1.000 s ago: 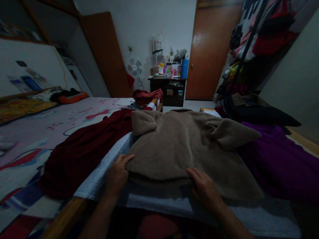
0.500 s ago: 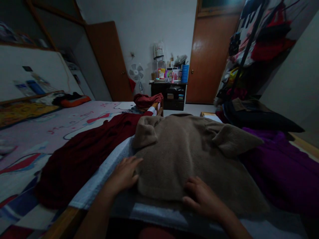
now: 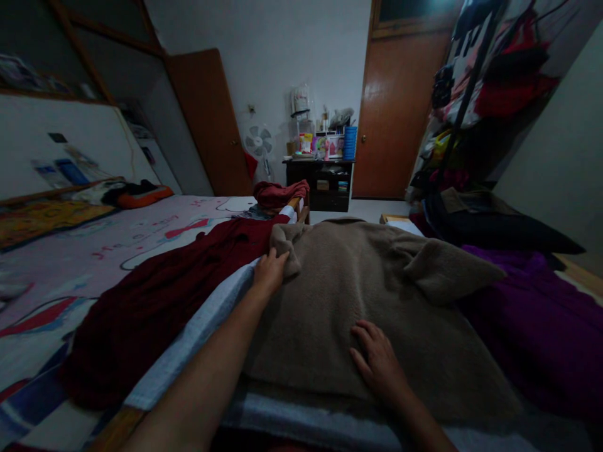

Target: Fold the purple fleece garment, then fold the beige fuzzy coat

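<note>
A brown fleece top (image 3: 330, 295) lies spread over a light blue-grey cloth (image 3: 198, 326) in front of me, its right-hand sleeve (image 3: 452, 273) sticking out sideways. At the left-hand sleeve (image 3: 285, 237), my left hand (image 3: 270, 271) is closed with its fingers on the bunched fabric. My right hand (image 3: 377, 351) rests on the lower middle of the top, fingers stretched out, holding nothing. Left of the top is a dark red garment (image 3: 164, 301); a purple garment (image 3: 532, 314) lies to its right.
On the left is a bed with a printed sheet (image 3: 155, 220). Dark folded clothing (image 3: 499, 220) is piled at the right. Beyond stand a fan (image 3: 259, 141), a black cabinet (image 3: 301, 182) and a brown door (image 3: 391, 119). Clothes and bags (image 3: 513, 69) hang at the upper right.
My left hand has moved up from the top's lower left edge to the left sleeve, which now sits bunched further right. The lower left edge lies flatter. My right hand has shifted slightly.
</note>
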`<state>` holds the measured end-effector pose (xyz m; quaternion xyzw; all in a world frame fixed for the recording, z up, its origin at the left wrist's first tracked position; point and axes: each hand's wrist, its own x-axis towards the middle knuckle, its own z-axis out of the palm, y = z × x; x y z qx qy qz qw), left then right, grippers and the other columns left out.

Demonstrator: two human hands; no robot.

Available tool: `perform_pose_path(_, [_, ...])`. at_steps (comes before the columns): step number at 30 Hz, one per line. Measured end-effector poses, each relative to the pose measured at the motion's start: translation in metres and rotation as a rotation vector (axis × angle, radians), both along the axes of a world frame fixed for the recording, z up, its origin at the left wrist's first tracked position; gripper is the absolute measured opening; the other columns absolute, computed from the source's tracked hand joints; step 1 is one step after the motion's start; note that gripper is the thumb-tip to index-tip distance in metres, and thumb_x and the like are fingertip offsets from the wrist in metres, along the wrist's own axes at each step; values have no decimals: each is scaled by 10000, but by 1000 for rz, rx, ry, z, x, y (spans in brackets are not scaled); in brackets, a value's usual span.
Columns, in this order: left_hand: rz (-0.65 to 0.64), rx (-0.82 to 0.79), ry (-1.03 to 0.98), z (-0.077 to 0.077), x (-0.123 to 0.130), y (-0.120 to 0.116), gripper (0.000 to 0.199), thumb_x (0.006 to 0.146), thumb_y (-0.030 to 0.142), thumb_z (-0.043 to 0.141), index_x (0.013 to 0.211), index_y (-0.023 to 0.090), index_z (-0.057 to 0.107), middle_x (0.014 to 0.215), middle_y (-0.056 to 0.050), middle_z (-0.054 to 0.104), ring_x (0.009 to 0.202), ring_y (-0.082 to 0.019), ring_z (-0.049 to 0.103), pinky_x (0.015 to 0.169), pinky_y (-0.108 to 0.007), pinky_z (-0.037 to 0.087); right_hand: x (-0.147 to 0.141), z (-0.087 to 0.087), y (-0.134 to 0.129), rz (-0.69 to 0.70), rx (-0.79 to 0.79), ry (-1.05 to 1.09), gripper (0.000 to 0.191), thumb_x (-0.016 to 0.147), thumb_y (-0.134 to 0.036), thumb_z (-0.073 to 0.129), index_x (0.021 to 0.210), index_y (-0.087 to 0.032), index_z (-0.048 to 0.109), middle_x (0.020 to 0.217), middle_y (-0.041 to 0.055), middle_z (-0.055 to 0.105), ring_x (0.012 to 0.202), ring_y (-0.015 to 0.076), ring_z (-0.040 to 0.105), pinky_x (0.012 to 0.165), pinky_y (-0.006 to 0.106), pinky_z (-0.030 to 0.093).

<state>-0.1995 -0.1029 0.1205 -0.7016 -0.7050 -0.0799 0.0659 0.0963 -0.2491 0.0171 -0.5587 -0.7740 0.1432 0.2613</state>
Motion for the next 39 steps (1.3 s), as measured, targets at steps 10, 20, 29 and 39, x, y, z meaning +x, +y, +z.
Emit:
perform_pose_path(10, [120, 495, -864, 76, -60, 62, 436, 748, 66, 516, 1170, 151, 589, 1089, -32, 620, 961, -174, 586, 896, -330, 491, -1, 5, 0, -4, -43, 10, 344, 877, -297, 522, 1210, -236, 582, 1325, 89, 516, 1236, 247, 464, 1054, 419, 379])
perform_pose_path(20, [282, 831, -521, 54, -35, 38, 623, 797, 210, 577, 1360, 89, 338, 1486, -197, 253, 1386, -336, 225, 1137, -505, 200, -1, 4, 0, -14, -20, 17, 333, 866, -285, 542, 1193, -242, 588, 1310, 87, 530, 1235, 242, 469, 1049, 417, 387])
perform_pose_path(29, [-16, -218, 16, -47, 15, -3, 561, 879, 336, 497, 1406, 175, 394, 1362, -189, 479, 1236, -332, 474, 954, -427, 412, -2, 13, -3, -8, -43, 42, 325, 873, -270, 536, 1195, -243, 576, 1321, 88, 517, 1242, 243, 455, 1062, 427, 369])
perform_pose_path(39, [103, -289, -1, -53, -3, 1, 728, 879, 329, 471, 1511, 222, 126, 1107, -149, 632, 979, -285, 643, 773, -344, 470, 1, 22, -5, 29, -85, 84, 365, 845, -236, 568, 1210, -222, 570, 1323, 89, 512, 1232, 225, 459, 1059, 393, 371])
